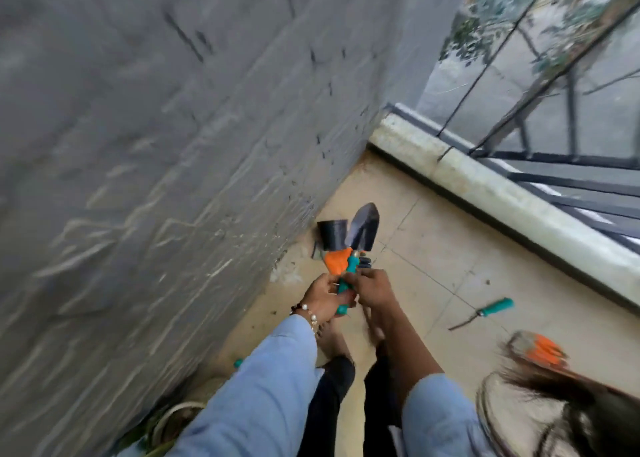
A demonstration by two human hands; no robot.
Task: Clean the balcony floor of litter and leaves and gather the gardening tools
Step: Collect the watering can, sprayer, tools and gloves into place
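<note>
I hold a bundle of garden tools above the tiled balcony floor (433, 248). My left hand (323, 295) grips the teal handles from the left, and my right hand (372, 288) grips them from the right. In the bundle a dark metal trowel (363, 228) points up, and beside it stands a tool with a flat dark blade (333, 235) and an orange neck. A teal-handled weeder (485, 311) lies on the floor to the right. Further right lies a blurred orange tool (540, 349).
A grey wall (156, 162) rises close on the left. A low concrete kerb (502, 193) with a black metal railing (571, 165) borders the balcony on the right. A pot rim (180, 411) with greenery shows at bottom left. My bare feet stand below the hands.
</note>
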